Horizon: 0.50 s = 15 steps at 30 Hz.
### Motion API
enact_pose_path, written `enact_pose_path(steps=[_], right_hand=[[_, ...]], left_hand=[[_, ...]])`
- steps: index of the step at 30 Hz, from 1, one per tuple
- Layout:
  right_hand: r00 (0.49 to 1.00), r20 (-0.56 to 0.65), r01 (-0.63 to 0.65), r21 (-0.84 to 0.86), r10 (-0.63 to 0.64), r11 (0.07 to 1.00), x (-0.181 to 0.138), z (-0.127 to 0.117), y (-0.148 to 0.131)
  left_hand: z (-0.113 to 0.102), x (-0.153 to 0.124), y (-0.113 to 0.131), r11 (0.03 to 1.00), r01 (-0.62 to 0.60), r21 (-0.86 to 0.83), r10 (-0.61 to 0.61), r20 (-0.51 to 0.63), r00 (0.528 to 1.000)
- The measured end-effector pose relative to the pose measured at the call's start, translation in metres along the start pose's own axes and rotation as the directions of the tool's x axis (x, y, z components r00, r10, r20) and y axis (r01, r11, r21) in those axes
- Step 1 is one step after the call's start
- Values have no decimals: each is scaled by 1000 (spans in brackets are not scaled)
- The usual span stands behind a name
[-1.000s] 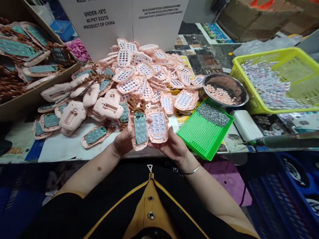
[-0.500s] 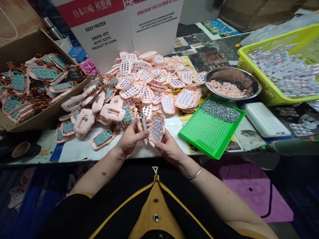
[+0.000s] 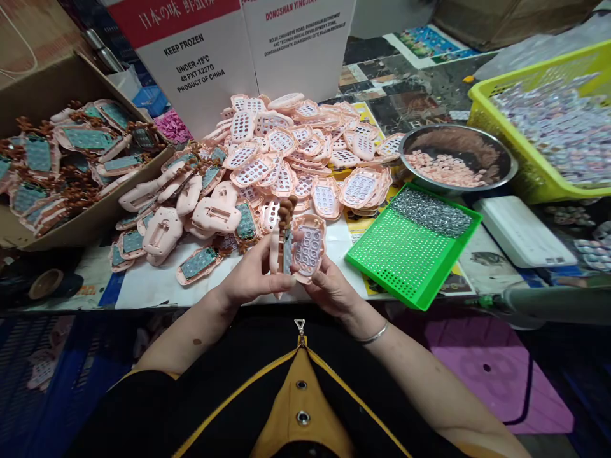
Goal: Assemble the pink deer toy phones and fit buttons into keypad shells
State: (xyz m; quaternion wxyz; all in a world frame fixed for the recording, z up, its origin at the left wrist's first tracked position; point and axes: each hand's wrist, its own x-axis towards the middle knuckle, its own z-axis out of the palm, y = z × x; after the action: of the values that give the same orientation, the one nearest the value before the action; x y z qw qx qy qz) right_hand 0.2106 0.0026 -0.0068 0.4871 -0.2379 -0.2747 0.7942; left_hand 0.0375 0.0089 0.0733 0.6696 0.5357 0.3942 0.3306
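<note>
My left hand (image 3: 249, 275) is closed on a pink back casing (image 3: 275, 253) with a green-grey circuit board and a brown knobbly piece at its top. It stands nearly edge-on to me. In my right hand (image 3: 333, 292) is a pink front casing (image 3: 309, 247), its inner side with a pale button pad facing me. The two halves are close together; whether they touch I cannot tell. Behind them lies a heap of front casings (image 3: 281, 141). To the left are several back casings (image 3: 162, 234), some face down, others showing their boards.
A cardboard box (image 3: 138, 191) of boarded casings is at the left. On the right are a green tray (image 3: 377, 254) with small screws, a metal bowl (image 3: 503, 168) of pink bits, a white block (image 3: 525, 232) and a yellow basket (image 3: 539, 181). A printed carton (image 3: 296, 70) stands behind.
The back casing in my left hand has come more upright, its brown piece now showing above. My right hand has tilted the front casing, turning its inside more toward me.
</note>
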Motion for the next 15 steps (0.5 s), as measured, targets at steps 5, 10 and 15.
enact_pose_path(steps=[5,10,15], right_hand=[[999,32,-30,6,30,1000,1,-3,2],[999,5,-52,26,52,998,1,-5,3],[998,4,-61,25,61,998,2,-5,3]], left_hand=[[-2,1,0,1000,4,0,-4,-17,1000],[-4,-1,-1,999,23,-25,-22,44,999],[-4,1,-5,999,14,-52,-10,77,997]])
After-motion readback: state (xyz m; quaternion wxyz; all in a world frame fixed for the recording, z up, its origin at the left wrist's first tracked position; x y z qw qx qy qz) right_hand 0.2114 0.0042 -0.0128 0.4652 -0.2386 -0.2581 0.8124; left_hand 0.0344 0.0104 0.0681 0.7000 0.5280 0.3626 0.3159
